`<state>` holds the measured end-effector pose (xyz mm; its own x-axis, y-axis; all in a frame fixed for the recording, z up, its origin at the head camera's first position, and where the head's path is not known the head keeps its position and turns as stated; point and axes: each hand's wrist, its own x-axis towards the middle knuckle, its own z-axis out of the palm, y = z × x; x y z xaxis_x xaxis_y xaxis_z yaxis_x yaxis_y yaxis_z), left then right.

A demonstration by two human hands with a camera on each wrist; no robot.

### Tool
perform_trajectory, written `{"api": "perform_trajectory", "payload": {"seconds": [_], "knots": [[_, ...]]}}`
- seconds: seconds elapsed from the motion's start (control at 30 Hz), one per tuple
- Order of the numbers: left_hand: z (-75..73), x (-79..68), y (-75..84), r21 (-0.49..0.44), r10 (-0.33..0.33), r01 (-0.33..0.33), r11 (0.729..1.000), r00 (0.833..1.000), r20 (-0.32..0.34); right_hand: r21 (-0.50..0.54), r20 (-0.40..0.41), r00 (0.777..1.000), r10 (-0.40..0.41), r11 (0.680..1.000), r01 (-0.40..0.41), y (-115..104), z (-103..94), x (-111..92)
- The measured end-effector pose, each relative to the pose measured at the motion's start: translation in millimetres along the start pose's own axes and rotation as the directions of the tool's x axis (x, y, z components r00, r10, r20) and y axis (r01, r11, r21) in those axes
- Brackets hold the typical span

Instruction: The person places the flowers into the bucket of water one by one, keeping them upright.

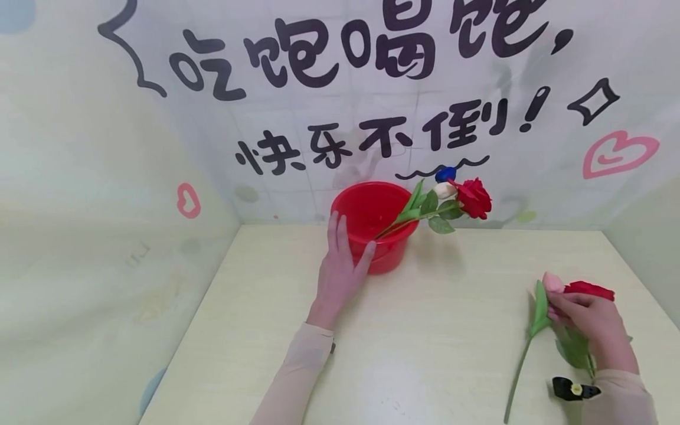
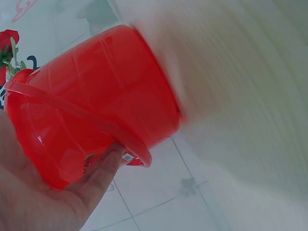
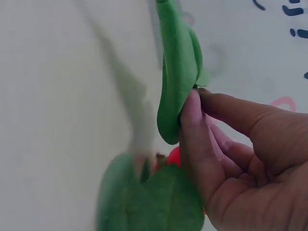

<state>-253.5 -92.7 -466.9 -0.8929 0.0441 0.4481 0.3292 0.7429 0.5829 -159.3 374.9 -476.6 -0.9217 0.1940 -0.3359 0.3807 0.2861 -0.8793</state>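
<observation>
A red bucket (image 1: 390,260) stands on the table near the back wall. Against its near left side rests my left hand (image 1: 340,265), fingers straight and spread, thumb at the front; in the left wrist view the fingertips lie by the handle (image 2: 103,124). My right hand (image 1: 592,319) pinches a pink tulip (image 1: 553,282) close to its bloom, and its green stem (image 1: 517,378) slants down toward the near edge. In the right wrist view the tulip's leaf (image 3: 178,72) rises above my fingertips. A red rose (image 1: 589,290) is partly hidden behind the right hand.
Leaning out over the bucket's right rim are a red rose (image 1: 474,198), a white bloom (image 1: 445,190) and a blue one (image 1: 445,174). Printed wall sheets close in the pale wooden table (image 1: 425,348) at the back and both sides.
</observation>
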Motion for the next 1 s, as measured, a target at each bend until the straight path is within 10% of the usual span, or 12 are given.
{"api": "perform_trajectory", "payload": {"seconds": [0.37, 1.0], "knots": [[1.4, -1.0, 0.5, 0.008, -0.010, 0.010, 1.000, 1.000, 0.005, 0.492, -0.104, 0.973, -0.207, 0.839, 0.231, -35, 13.9, -23], [1.4, 0.1, -1.1, 0.007, 0.006, -0.006, 1.000, 1.000, -0.001, 0.491, -0.409, 0.892, -0.193, 0.777, 0.394, -82, 37.7, -48]]}}
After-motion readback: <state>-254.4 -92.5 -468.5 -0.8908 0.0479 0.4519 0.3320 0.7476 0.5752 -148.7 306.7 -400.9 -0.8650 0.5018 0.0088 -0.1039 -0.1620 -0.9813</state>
